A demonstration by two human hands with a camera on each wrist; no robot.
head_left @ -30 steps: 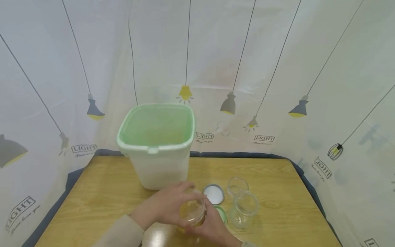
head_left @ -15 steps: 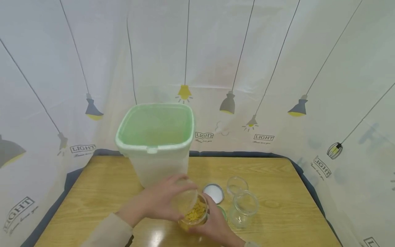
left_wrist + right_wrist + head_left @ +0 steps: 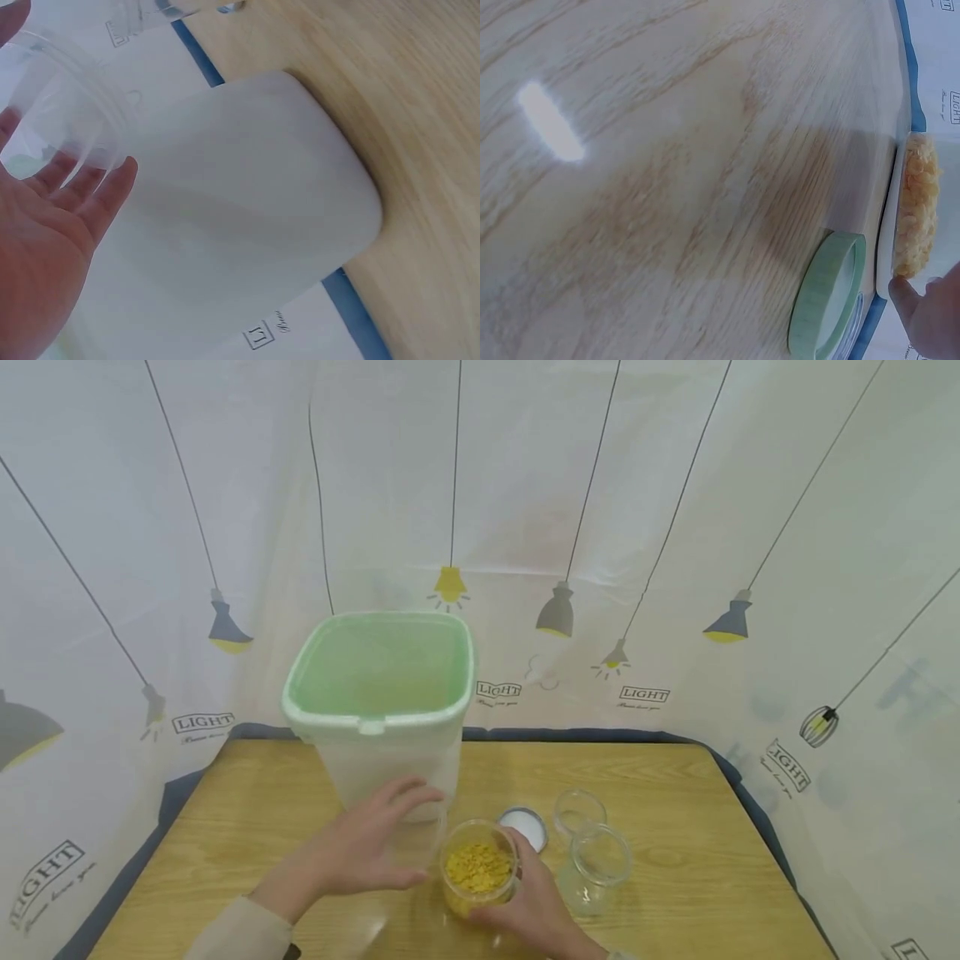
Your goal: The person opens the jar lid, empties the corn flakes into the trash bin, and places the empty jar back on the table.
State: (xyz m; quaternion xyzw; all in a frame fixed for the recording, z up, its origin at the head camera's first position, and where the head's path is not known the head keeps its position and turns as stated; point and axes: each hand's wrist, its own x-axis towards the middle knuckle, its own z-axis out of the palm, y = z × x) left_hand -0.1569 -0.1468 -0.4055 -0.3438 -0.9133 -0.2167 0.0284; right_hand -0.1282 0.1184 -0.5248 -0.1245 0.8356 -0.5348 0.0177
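Note:
My left hand [image 3: 360, 852] grips a clear plastic cup [image 3: 71, 97], thumb and fingers spread around its wall. In the head view the cup is faint, just left of a clear jar [image 3: 450, 893] part filled with yellow flakes [image 3: 477, 868]. My right hand [image 3: 536, 897] holds that jar from its right side, thumb in front and fingers behind, its mouth uncovered and facing up. The right wrist view shows the flakes [image 3: 917, 206] side-on, with a fingertip at their lower end.
A white bin [image 3: 401, 768] with a green rim stands behind my left hand. A white lid [image 3: 525, 828], an upright clear jar [image 3: 588, 881] and another clear container [image 3: 579, 810] sit to the right. A green lid [image 3: 810, 315] lies on the wooden table [image 3: 652, 793].
My left hand has moved left with the clear cup, from over the jar to beside it. The yellow flakes now show fully; my right hand still holds the jar.

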